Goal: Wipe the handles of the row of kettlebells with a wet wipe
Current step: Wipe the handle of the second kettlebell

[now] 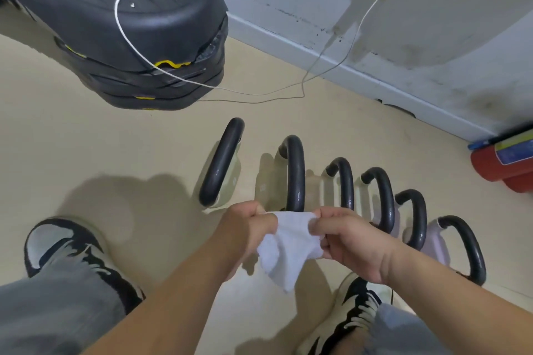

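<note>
Above the kettlebell row (340, 190) on the floor, left hand (245, 228) and right hand (343, 236) each pinch the wet wipe (288, 248), spreading it; looks like prep, next wrap it round a handle.

Nothing here can be read. The pale body of the leftmost kettlebell (232, 181) carries a small dark mark and the second kettlebell (263, 186) another, both too blurred to make out. At the right edge of the floor (86, 138), the red fire extinguisher (490, 167) bears a blue and yellow label (515, 149) with print too small to read. Yellow marks on the black stack of steps (129, 37) at the far left edge form no legible letters.
</note>
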Motion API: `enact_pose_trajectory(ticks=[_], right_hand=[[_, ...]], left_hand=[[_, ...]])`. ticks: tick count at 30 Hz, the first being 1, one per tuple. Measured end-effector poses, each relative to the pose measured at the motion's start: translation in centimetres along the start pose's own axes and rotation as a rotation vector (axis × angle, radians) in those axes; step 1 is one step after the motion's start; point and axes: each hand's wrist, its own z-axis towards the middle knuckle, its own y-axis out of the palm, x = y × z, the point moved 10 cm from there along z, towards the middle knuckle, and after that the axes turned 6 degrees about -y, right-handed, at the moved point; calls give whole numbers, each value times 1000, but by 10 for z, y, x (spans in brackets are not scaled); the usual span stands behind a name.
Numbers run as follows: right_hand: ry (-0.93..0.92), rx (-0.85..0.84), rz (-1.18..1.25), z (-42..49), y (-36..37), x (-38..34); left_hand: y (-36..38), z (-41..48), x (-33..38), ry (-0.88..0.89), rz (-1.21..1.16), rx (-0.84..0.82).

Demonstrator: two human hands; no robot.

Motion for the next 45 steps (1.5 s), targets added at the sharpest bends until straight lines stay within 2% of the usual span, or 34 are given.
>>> enact_pose_trajectory(ticks=[2, 5, 9, 13, 16, 19, 23, 25, 29, 32, 36, 39, 42, 45], right_hand=[[-77, 185, -102, 3, -8, -4], [-230, 421, -358, 0, -18, -21], [-303, 489, -507, 0, -23, -41], [-399, 584, -423, 5, -35, -83], [-397, 665, -610, 14, -42, -102], [-336, 632, -848, 24, -31, -98], [-230, 400, -723, 46, 14, -59], [-216, 435, -708, 53, 27, -45], [-217, 642, -816, 72, 10, -62], [-125, 532, -912, 111, 0, -101], [42, 448, -766, 142, -9, -121], [-100, 536, -773, 132, -12, -114], [-303, 642, -724, 89, -5, -73], [-415, 618, -714, 53, 17, -20]], left_hand=[[-8, 3, -4, 19, 57, 93], [-13, 10, 0, 55, -4, 155], [-10, 15, 17, 112, -41, 152], [-9, 27, 41, 184, -106, 217], [-7, 49, 44, 170, -97, 235], [-7, 65, 25, 120, 42, 256], [-14, 68, 7, 142, 23, 328], [-15, 71, 0, 101, -3, 317], [-15, 77, -6, 80, 23, 286], [-11, 83, 0, 105, 74, 265], [-5, 92, -1, 101, 180, 241], [9, 93, -4, 138, 348, 111], [20, 89, -2, 229, 492, 28], [22, 83, -3, 288, 579, 17]])
